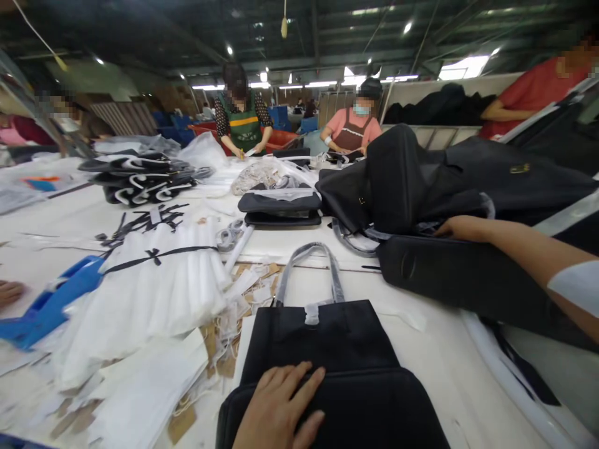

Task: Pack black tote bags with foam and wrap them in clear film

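Note:
My left hand point(276, 408) lies flat with its fingers stretched out on a black tote bag point(327, 349) right in front of me. The bag's grey handles point(311, 268) point away from me and are wrapped in plastic. My right arm stretches out from the right. My right hand point(453, 228) reaches into a pile of black bags point(421, 181), between an upper bag and a flat black bag point(449, 277) below. Its fingers are hidden under the pile.
A bundle of white paper bags tied with black ribbon point(159, 280) and loose tags lie at the left, next to a blue tool point(51, 302). Another person's fingers point(9, 292) show at the left edge. Stacked hangers point(140, 181), folded bags point(279, 209) and several workers are farther back.

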`<act>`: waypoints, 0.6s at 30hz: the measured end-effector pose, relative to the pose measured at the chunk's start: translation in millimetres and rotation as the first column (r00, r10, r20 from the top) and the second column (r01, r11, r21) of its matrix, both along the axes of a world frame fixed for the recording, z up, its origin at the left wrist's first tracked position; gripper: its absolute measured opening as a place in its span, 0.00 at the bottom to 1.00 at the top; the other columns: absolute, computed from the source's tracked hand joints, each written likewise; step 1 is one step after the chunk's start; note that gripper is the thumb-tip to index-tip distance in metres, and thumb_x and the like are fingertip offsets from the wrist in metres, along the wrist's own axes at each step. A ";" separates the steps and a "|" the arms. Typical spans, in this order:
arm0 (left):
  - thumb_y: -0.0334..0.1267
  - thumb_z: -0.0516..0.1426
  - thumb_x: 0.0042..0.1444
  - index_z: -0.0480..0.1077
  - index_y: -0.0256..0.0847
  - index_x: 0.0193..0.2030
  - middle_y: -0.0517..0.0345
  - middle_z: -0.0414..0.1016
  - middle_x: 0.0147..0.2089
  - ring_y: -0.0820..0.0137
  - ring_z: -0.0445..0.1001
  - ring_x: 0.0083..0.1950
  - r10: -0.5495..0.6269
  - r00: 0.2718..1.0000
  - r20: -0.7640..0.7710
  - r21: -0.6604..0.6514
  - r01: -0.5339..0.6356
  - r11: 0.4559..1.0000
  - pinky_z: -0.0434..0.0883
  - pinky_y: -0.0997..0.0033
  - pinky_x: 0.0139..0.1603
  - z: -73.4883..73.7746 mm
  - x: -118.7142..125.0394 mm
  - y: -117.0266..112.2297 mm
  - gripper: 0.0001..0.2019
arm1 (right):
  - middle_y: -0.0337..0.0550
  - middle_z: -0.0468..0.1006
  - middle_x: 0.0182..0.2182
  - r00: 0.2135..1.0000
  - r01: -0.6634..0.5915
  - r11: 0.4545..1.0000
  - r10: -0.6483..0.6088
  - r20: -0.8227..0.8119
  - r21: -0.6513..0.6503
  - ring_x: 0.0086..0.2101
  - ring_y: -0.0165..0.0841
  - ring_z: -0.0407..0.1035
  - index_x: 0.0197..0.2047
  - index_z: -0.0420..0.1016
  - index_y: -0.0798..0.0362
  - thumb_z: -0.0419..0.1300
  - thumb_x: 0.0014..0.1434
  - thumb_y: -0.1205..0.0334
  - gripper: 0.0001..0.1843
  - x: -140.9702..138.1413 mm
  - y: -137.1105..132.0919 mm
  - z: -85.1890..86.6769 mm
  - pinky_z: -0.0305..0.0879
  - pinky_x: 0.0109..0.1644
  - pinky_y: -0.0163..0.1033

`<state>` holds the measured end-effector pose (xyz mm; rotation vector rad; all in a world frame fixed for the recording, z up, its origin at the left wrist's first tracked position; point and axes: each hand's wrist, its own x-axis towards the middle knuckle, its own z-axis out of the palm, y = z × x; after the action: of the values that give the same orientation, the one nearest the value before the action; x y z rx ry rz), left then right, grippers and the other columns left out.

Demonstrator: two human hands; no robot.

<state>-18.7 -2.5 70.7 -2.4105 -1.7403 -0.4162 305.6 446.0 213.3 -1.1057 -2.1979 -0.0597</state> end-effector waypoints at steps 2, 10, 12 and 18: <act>0.46 0.56 0.64 0.58 0.50 0.69 0.57 0.73 0.61 0.64 0.75 0.53 0.013 0.999 0.052 -0.068 -0.010 0.998 0.71 0.64 0.52 4.2 2.5 0.6 0.27 | 0.46 0.82 0.26 0.995 0.002 1.000 -0.002 0.099 -0.004 0.29 0.41 0.78 0.26 0.81 0.51 0.62 0.57 0.63 0.10 -4.6 -35.6 -7.5 0.74 0.44 0.52; 0.45 0.54 0.65 0.58 0.53 0.68 0.57 0.70 0.63 0.62 0.70 0.59 0.041 0.985 0.166 -0.178 -0.011 0.984 0.68 0.56 0.58 5.8 5.9 3.3 0.25 | 0.46 0.70 0.62 0.787 -0.463 0.826 0.550 0.279 -0.322 0.62 0.44 0.61 0.64 0.67 0.49 0.56 0.66 0.50 0.26 -82.4 -268.3 -81.4 0.57 0.67 0.55; 0.45 0.53 0.66 0.59 0.52 0.68 0.56 0.70 0.63 0.61 0.71 0.59 0.039 0.987 0.156 -0.181 -0.011 0.984 0.68 0.55 0.58 6.5 6.4 3.6 0.24 | 0.46 0.67 0.64 0.786 -0.457 0.768 0.584 0.200 -0.448 0.64 0.44 0.58 0.66 0.64 0.49 0.56 0.66 0.48 0.28 -94.7 -300.0 -109.6 0.55 0.68 0.57; 0.47 0.51 0.67 0.60 0.49 0.68 0.51 0.71 0.61 0.60 0.70 0.59 0.018 0.991 0.135 -0.171 0.006 0.985 0.67 0.56 0.58 3.4 4.3 5.3 0.24 | 0.44 0.78 0.54 0.929 -0.369 0.809 0.336 -0.155 -0.458 0.56 0.38 0.70 0.56 0.75 0.47 0.51 0.69 0.55 0.18 -71.5 -306.4 -122.0 0.64 0.63 0.50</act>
<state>-14.3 2.8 74.0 -2.5480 -1.9126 -0.4572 234.1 139.6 91.3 -0.9003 -2.3846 0.7171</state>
